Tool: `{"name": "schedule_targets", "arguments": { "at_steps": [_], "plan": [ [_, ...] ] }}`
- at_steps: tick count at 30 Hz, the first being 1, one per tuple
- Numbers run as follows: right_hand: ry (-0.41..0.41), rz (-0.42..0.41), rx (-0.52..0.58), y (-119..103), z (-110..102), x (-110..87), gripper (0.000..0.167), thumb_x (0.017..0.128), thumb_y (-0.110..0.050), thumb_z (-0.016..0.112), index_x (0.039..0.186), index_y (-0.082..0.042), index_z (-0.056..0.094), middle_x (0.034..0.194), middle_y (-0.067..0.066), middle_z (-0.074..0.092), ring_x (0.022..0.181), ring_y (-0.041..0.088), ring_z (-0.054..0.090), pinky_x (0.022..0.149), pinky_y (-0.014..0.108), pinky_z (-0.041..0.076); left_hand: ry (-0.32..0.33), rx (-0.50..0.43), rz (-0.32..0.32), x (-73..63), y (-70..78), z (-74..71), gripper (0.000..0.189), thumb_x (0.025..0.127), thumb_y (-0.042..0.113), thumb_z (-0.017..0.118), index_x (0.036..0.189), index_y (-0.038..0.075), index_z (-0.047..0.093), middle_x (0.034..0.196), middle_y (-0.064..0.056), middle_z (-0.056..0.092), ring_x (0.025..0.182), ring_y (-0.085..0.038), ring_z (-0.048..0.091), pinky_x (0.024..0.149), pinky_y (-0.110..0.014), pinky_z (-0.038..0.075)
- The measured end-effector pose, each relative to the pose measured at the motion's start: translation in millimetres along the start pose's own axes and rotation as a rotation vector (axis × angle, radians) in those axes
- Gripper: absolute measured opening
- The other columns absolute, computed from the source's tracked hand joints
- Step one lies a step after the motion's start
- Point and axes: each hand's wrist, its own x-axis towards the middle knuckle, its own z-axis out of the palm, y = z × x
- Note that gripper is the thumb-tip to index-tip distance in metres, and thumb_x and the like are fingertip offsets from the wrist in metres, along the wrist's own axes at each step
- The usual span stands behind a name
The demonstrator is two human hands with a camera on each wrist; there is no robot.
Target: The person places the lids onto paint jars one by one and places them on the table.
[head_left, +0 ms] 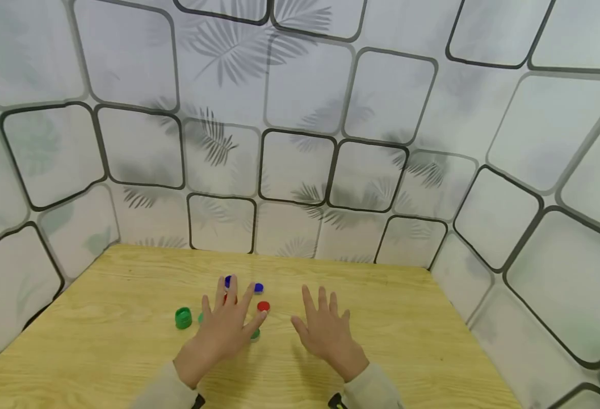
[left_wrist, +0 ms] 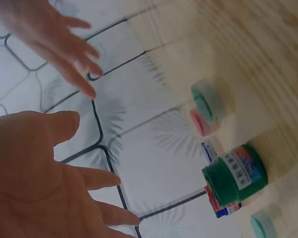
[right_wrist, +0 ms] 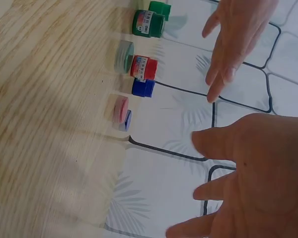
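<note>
My left hand point(head_left: 221, 331) hovers over the small jars with its fingers spread, holding nothing. To its right, my right hand point(head_left: 326, 328) is spread over the wooden table, also holding nothing. Left of the left hand stands a green jar point(head_left: 183, 318). In the right wrist view a labelled green jar point(right_wrist: 148, 23), a red jar point(right_wrist: 144, 68) and a blue jar point(right_wrist: 143, 88) stand in a row. Round lids lie around them: a red lid point(head_left: 263, 306), a blue lid point(head_left: 259, 288) and a green lid point(head_left: 255, 335). The left hand partly hides the red and blue jars in the head view.
The light wooden table point(head_left: 407, 341) meets a patterned curtain-like wall point(head_left: 300, 170) at the back and both sides. A paler green round piece point(left_wrist: 263, 224) lies near the labelled green jar in the left wrist view.
</note>
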Motion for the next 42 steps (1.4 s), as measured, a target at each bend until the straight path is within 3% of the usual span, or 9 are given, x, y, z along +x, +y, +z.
{"name": "schedule_targets", "arguments": {
  "at_steps": [5,7,10,14,19,23,33,42],
  "plan": [
    [0.066,-0.072,-0.021,1,-1,2.8,0.051,0.100,-0.031,0.065,0.142,-0.003,0.056,0.142,0.029,0.057,0.124,0.049,0.061,0.085,0.061,0.058,0.006,-0.040,0.018,0.1,-11.2,-22.3,0.065,0.104,0.041,0.059,0.155,0.003,0.044,0.161,-0.037,0.029,0.150,-0.060,0.021,0.105,-0.079,0.035],
    [0.096,-0.109,-0.026,2,-1,4.4,0.042,0.097,-0.026,0.070,0.131,-0.002,0.064,0.130,0.025,0.066,0.110,0.042,0.069,0.076,0.053,0.061,0.013,-0.044,0.011,0.0,-16.5,-29.7,0.060,0.103,0.038,0.061,0.150,0.002,0.050,0.152,-0.036,0.042,0.140,-0.061,0.037,0.100,-0.073,0.045],
    [0.119,-0.159,-0.016,4,1,7.2,0.033,0.094,-0.020,0.074,0.120,-0.002,0.070,0.115,0.018,0.073,0.096,0.034,0.072,0.070,0.045,0.061,0.000,-0.073,-0.001,0.1,-24.7,-35.7,0.056,0.100,0.033,0.066,0.143,-0.002,0.057,0.138,-0.031,0.058,0.125,-0.053,0.054,0.099,-0.066,0.049],
    [0.117,-0.213,0.021,5,3,11.7,0.029,0.091,-0.016,0.076,0.115,-0.001,0.072,0.109,0.016,0.076,0.095,0.032,0.073,0.075,0.044,0.061,-0.055,-0.109,-0.006,-0.4,-34.4,-36.5,0.054,0.091,0.026,0.079,0.130,-0.007,0.064,0.125,-0.023,0.068,0.113,-0.042,0.064,0.096,-0.057,0.053],
    [0.055,-0.242,0.098,5,6,18.3,0.027,0.089,-0.012,0.076,0.113,0.001,0.073,0.112,0.019,0.076,0.104,0.036,0.072,0.088,0.049,0.059,-0.113,-0.148,-0.037,-1.0,-43.2,-32.4,0.049,0.079,0.019,0.090,0.116,-0.006,0.070,0.115,-0.020,0.072,0.106,-0.038,0.069,0.088,-0.051,0.058],
    [0.017,-0.266,0.122,4,9,23.2,0.027,0.089,-0.011,0.076,0.113,0.002,0.073,0.113,0.017,0.076,0.106,0.035,0.072,0.091,0.048,0.058,-0.133,-0.162,-0.061,-0.6,-48.1,-28.6,0.050,0.075,0.014,0.091,0.117,-0.005,0.070,0.113,-0.019,0.072,0.102,-0.035,0.069,0.087,-0.049,0.059],
    [-0.028,-0.314,0.127,-7,15,32.3,0.027,0.087,-0.008,0.078,0.112,0.001,0.074,0.112,0.015,0.076,0.101,0.031,0.072,0.086,0.042,0.059,-0.159,-0.180,-0.073,7.6,-57.0,-18.0,0.050,0.069,0.007,0.094,0.112,-0.004,0.070,0.106,-0.014,0.070,0.098,-0.028,0.068,0.088,-0.047,0.058],
    [-0.102,-0.296,0.117,-25,25,43.7,0.032,0.086,-0.012,0.082,0.116,-0.004,0.075,0.115,0.011,0.077,0.104,0.026,0.072,0.088,0.034,0.059,-0.172,-0.189,-0.085,13.1,-58.7,-10.0,0.049,0.067,0.008,0.095,0.109,-0.003,0.071,0.099,-0.011,0.068,0.090,-0.021,0.064,0.083,-0.043,0.057]
  ]
}}
